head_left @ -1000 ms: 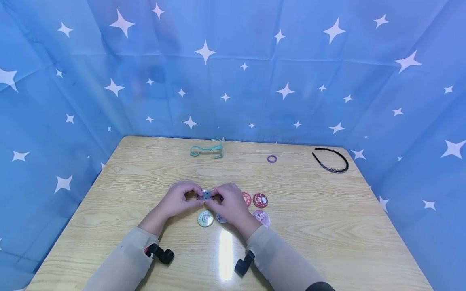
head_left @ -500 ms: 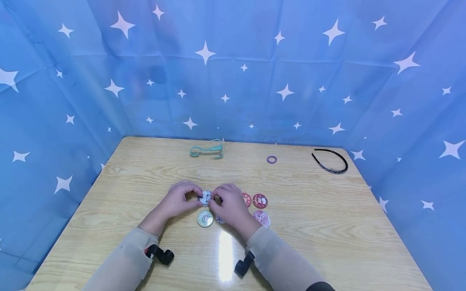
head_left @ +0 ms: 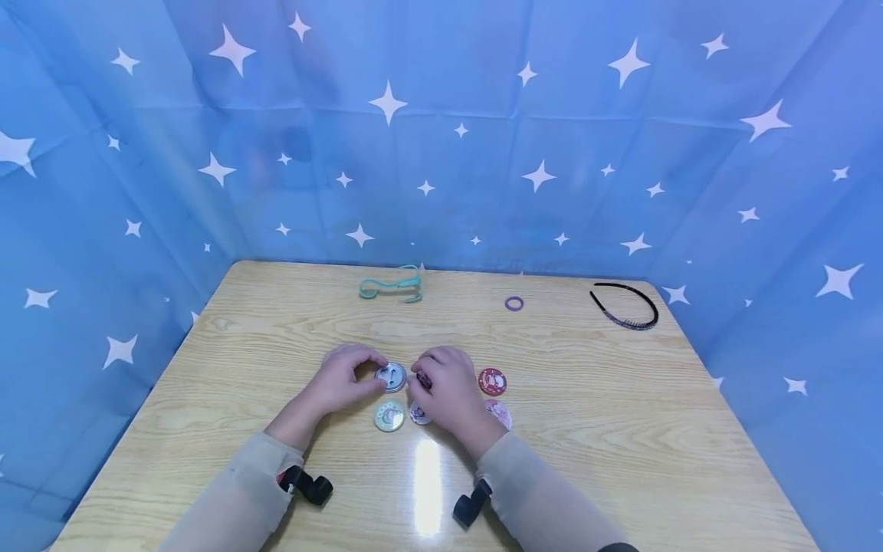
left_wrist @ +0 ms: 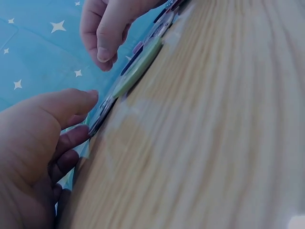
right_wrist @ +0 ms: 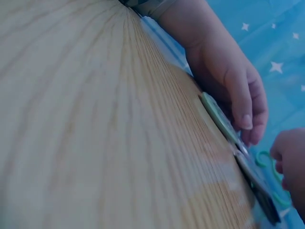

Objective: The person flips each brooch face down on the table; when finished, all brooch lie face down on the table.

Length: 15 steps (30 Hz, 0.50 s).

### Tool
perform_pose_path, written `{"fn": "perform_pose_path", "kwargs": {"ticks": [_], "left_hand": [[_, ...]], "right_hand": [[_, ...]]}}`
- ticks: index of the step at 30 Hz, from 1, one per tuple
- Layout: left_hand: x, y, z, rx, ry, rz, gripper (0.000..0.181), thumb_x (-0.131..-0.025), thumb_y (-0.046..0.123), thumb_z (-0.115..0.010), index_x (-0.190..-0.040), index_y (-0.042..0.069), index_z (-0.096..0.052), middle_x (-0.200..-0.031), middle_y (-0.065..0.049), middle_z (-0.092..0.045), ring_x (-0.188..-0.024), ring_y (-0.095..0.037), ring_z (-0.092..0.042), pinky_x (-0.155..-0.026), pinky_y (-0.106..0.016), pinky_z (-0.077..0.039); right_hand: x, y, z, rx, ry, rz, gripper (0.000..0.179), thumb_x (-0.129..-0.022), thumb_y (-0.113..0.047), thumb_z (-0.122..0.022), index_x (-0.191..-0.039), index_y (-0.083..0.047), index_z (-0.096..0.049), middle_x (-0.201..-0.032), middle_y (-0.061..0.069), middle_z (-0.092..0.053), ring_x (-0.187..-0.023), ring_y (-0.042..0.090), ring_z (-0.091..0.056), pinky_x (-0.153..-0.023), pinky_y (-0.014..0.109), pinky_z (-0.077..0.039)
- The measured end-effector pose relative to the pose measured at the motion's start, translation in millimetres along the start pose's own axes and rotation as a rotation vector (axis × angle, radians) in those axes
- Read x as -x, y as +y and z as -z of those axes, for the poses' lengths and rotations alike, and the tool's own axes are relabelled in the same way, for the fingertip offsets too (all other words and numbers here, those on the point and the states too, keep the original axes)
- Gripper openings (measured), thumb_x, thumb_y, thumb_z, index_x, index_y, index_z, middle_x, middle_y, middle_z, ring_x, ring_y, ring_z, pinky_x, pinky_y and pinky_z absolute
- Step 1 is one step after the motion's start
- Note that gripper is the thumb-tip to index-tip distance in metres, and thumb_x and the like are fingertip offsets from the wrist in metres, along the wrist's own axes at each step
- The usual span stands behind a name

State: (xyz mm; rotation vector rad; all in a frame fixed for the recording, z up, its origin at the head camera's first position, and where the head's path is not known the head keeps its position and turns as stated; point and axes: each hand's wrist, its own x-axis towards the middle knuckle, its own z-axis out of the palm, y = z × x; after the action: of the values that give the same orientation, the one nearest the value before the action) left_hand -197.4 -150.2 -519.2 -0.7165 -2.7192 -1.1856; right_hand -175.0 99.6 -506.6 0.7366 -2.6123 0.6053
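Observation:
In the head view my left hand [head_left: 348,376] pinches the left rim of a round pin badge [head_left: 392,377], which lies with its silver back up. To its right my right hand [head_left: 447,387] bends its index finger and thumb around a dark patterned badge [head_left: 424,379], mostly covered by the fingers. A pale green badge [head_left: 389,415] lies just in front of the silver-backed one. In the left wrist view my left thumb and fingers [left_wrist: 71,136] meet the near badge's edge. The right wrist view shows my right hand [right_wrist: 293,167] only at the frame's edge.
A purple-white badge [head_left: 419,414], a pink badge [head_left: 497,414] and a red badge [head_left: 493,382] lie around my right hand. Farther back on the wooden table [head_left: 290,307] are a teal looped object [head_left: 392,285], a purple ring [head_left: 513,303] and a black headband [head_left: 631,320].
The silver-backed badge has gone from tilted between both hands to lying flat. My right hand has let go of it and shifted right to the dark badge, covering one red badge.

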Motion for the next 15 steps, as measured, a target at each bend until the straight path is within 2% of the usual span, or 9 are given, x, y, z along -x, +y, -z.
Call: {"fn": "perform_pose_path", "kwargs": {"ticks": [4,9,15], "left_hand": [[-2.7,4.1,-6.6,0.007,-0.018,-0.012,0.04,-0.084,0.029,-0.089,-0.12,0.019,-0.077,-0.124,0.001,-0.073,-0.122,-0.029,-0.058,-0.11,-0.058,-0.034],[-7.1,8.9,-13.1,0.003,-0.041,-0.008,0.045,-0.084,0.029,-0.091,-0.125,0.019,-0.075,-0.126,0.001,-0.072,-0.124,-0.029,-0.057,-0.111,-0.058,-0.032],[-14.3,16.7,-21.6,-0.012,-0.054,-0.03,0.046,-0.083,0.033,-0.09,-0.124,0.018,-0.076,-0.127,0.0,-0.072,-0.124,-0.03,-0.057,-0.111,-0.059,-0.033]], "right_hand": [[5.9,7.8,6.4,0.039,0.022,0.008,0.014,-0.095,-0.032,-0.076,-0.103,-0.02,-0.078,-0.112,-0.002,-0.072,-0.117,0.025,-0.063,-0.113,0.05,-0.041],[12.6,17.9,12.9,0.049,0.037,0.025,0.015,-0.095,-0.031,-0.076,-0.104,-0.018,-0.078,-0.111,-0.001,-0.072,-0.116,0.026,-0.063,-0.112,0.05,-0.042],[20.0,27.8,20.7,0.018,0.116,0.048,0.014,-0.09,-0.023,-0.079,-0.101,-0.014,-0.079,-0.106,0.002,-0.073,-0.109,0.029,-0.065,-0.107,0.052,-0.045]]}}
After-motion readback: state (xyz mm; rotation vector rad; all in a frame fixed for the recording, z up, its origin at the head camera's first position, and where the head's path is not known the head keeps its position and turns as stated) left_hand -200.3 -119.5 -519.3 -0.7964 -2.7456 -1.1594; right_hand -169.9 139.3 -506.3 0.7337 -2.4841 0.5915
